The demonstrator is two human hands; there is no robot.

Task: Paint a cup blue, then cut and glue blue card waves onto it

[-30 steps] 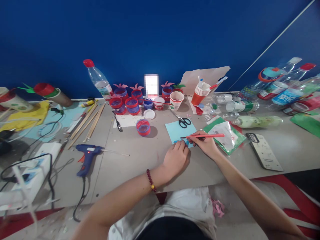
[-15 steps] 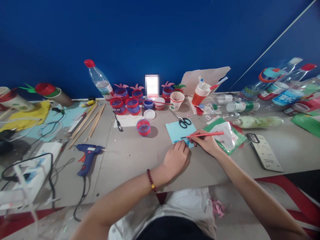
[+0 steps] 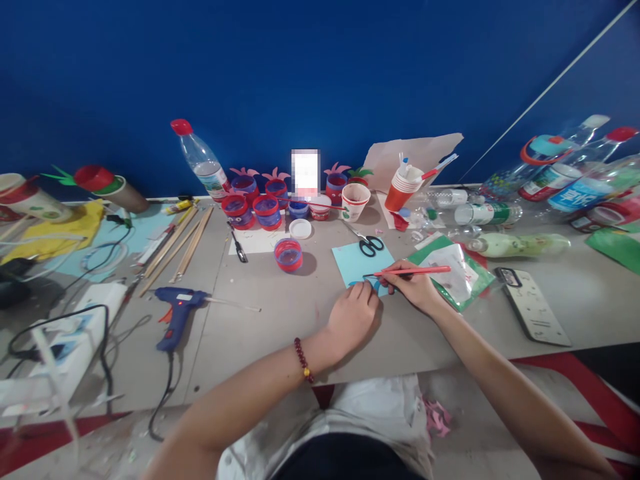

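A light blue paper sheet (image 3: pixel 353 261) lies on the grey table, with black-handled scissors (image 3: pixel 371 246) across its upper part. My right hand (image 3: pixel 413 287) is closed round a long red pen (image 3: pixel 425 270), whose dark tip points left over the lower part of the sheet. My left hand (image 3: pixel 354 317) rests at the sheet's lower edge, its fingers bent and close together over a small darker blue paper piece (image 3: pixel 371 284). How firmly the fingers hold that piece is hidden. The pen tip is just above the left fingertips.
Red-and-purple cups (image 3: pixel 267 213), paper cups (image 3: pixel 354 203) and a bottle (image 3: pixel 203 163) stand along the blue wall. A glue gun (image 3: pixel 177 313), wooden sticks (image 3: pixel 187 243) and a power strip (image 3: pixel 83 333) lie left. Plastic bottles (image 3: pixel 490 213), green paper (image 3: pixel 463 299) and a phone (image 3: pixel 533 307) are right.
The view has shifted very slightly. Both hands, the pen and the blue paper look nearly unmoved.
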